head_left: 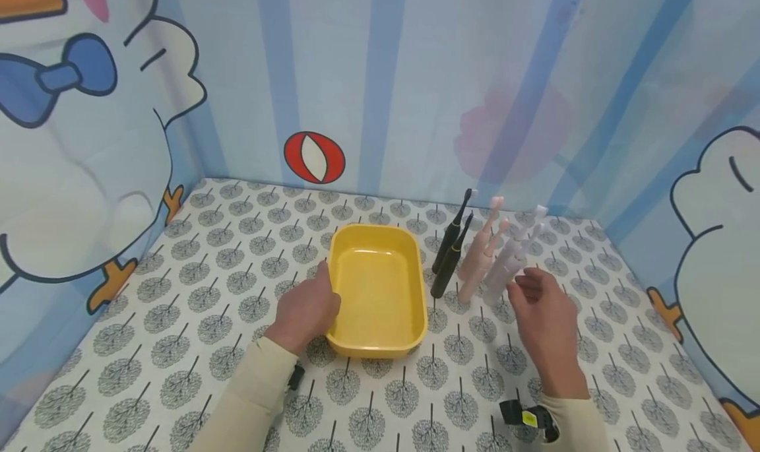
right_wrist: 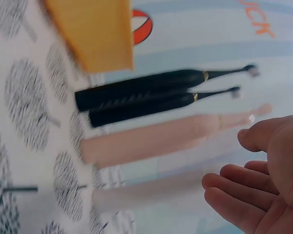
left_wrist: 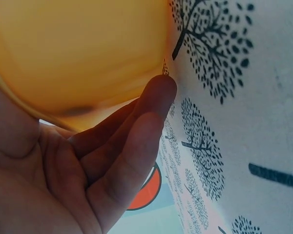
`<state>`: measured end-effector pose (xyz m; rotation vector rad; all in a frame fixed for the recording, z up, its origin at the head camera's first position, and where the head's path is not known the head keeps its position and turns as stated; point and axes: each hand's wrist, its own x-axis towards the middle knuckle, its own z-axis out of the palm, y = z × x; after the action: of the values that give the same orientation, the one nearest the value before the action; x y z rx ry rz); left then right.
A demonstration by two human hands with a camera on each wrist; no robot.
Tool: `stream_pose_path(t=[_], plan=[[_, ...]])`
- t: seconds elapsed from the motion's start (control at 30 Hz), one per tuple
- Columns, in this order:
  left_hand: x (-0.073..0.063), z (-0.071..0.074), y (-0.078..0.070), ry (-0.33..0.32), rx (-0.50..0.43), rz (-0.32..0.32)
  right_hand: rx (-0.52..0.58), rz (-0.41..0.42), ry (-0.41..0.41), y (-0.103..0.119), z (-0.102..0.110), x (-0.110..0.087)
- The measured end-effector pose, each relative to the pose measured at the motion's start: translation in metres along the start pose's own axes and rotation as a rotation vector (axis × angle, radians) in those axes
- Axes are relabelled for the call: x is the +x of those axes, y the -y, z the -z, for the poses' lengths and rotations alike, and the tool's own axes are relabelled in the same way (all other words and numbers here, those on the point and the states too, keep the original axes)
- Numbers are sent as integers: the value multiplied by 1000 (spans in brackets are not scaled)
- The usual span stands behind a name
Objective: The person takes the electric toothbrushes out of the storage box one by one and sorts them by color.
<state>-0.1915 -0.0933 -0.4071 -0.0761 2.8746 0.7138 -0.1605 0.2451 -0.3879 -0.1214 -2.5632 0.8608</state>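
Observation:
My left hand (head_left: 305, 310) grips the left side of a yellow rectangular tray (head_left: 377, 346), the thumb over its rim. In the left wrist view, the fingers (left_wrist: 132, 141) bend against the tray's outer side, close to the cloth. Right of the tray stand electric toothbrushes in pairs: black (head_left: 446, 274), pink (head_left: 473, 282) and pale white-lilac (head_left: 503, 277). Beside the pale pair is my right hand (head_left: 546, 313), its fingers loosely bent with nothing held. Seen from the right wrist, this hand (right_wrist: 263, 180) is apart from the pink toothbrush (right_wrist: 151, 141); the pale ones are blurred.
A white cloth with a tree print (head_left: 237, 313) covers the table. Behind it hangs a blue-striped curtain (head_left: 332, 76) with cartoon ducks, which also runs along both sides. The toothbrushes stand close together between the tray and my right hand.

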Motion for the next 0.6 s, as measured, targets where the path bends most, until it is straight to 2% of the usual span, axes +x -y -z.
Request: stream_pose_path(t=[0.17,0.27,0.4,0.6], plan=[[1,-1,1,6,-15,7,55,82,-12,22,-2,-9],[2,-1,1,5,-5,5,103,141,21,42,-8,-13],[3,-1,2,-4,-1,1,150,202,118,69,-18,-13],[5,-4,0,-11,-8,-17,198,215,251,97,-33,-2]])
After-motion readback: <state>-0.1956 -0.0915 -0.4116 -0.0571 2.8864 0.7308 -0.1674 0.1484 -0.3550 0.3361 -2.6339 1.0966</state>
